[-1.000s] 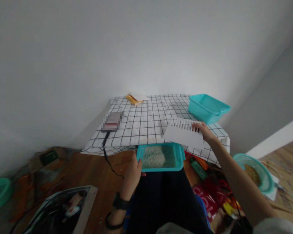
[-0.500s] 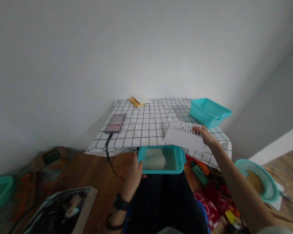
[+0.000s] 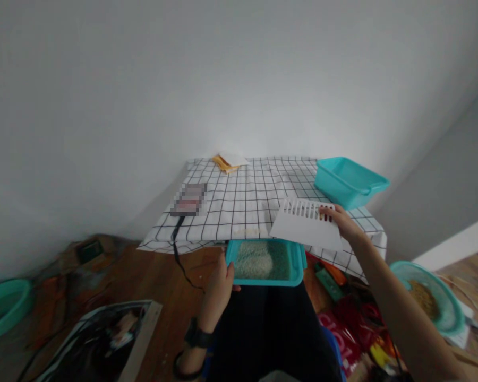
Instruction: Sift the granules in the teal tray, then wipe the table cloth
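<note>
Looks like a room in a home, judging from a cloth-covered desk (image 3: 242,199) before a plain wall (image 3: 239,79), with a wooden floor (image 3: 175,305) cluttered by a green basin (image 3: 458,318), open box (image 3: 145,331) and red plastic bag (image 3: 342,331).

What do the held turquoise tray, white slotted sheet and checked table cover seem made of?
Turquoise tray: probably plastic, slightly glossy, given its smooth, rounded rim.
White slotted sheet: perhaps plastic or stiff card, matte, flat though gripped at one side.
Checked table cover: likely matte cloth, draping in soft folds at the edge.
</note>
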Demonstrator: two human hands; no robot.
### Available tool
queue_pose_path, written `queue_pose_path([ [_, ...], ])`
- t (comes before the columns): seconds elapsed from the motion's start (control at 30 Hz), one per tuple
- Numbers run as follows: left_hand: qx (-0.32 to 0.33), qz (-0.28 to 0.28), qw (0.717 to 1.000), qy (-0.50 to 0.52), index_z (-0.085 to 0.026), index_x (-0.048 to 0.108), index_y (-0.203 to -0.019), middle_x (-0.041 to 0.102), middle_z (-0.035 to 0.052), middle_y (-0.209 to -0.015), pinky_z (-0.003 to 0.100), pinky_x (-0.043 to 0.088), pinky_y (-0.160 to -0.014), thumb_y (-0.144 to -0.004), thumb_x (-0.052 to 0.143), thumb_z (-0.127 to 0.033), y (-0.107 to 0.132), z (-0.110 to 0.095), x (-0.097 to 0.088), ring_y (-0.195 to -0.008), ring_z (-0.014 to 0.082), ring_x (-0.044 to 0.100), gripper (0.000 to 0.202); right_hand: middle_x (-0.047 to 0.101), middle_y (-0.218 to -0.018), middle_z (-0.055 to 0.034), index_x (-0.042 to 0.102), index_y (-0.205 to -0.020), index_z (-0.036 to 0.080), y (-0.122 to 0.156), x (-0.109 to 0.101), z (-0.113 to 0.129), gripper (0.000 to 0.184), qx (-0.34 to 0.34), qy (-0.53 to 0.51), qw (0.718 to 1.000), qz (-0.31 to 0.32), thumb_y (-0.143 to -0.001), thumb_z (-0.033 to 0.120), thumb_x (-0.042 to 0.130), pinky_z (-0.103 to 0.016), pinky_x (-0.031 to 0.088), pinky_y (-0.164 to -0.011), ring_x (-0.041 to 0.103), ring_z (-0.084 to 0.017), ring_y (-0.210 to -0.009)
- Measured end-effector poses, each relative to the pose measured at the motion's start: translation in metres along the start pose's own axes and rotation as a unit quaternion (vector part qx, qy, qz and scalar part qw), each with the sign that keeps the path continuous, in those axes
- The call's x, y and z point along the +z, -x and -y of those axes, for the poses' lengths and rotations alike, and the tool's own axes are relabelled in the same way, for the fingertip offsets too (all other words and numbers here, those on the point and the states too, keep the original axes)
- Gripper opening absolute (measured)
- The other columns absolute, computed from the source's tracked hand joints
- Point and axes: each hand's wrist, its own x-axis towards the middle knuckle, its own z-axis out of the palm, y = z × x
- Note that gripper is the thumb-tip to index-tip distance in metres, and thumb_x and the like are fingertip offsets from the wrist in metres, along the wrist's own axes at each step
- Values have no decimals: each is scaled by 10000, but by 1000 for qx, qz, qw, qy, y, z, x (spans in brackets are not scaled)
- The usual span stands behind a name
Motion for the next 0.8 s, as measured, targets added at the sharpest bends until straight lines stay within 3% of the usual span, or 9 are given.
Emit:
queue_pose_path([
  [0.27,-7,-9,1000,-1,-181,318,-1490,666,101,-1073,214,508,-432,-996,375,-244,-3,6,0,-467,83,598,501,660,-578,-1,664,-742,199,1,0,-3,289,15,14,999,30,-666,460,761,-247,390,-398,550,-143,-436],
  [0.47,-11,3,1000,4,-165,302,-1476,659,109,-1117,208,508,-423,-1002,370,-235,-1,4,0,-442,62,563,485,680,-596,-19,674,-731,186,4,3,3,323,13,-10,1000,23,-609,459,797,-245,398,-397,563,-149,-449],
  [0.63,-9,4,1000,14,-194,283,-1482,608,131,-1257,195,525,-455,-1002,372,-224,1,1,-2,-489,49,584,489,665,-577,-2,681,-745,185,6,3,5,325,1,16,999,37,-645,473,794,-228,373,-394,541,-127,-440],
  [0.8,-8,5,1000,14,-172,326,-1447,631,119,-1185,197,518,-453,-1004,367,-244,3,1,-3,-476,52,575,451,692,-624,-13,688,-771,186,5,-2,-1,328,5,16,999,48,-660,475,797,-232,395,-415,574,-139,-476],
])
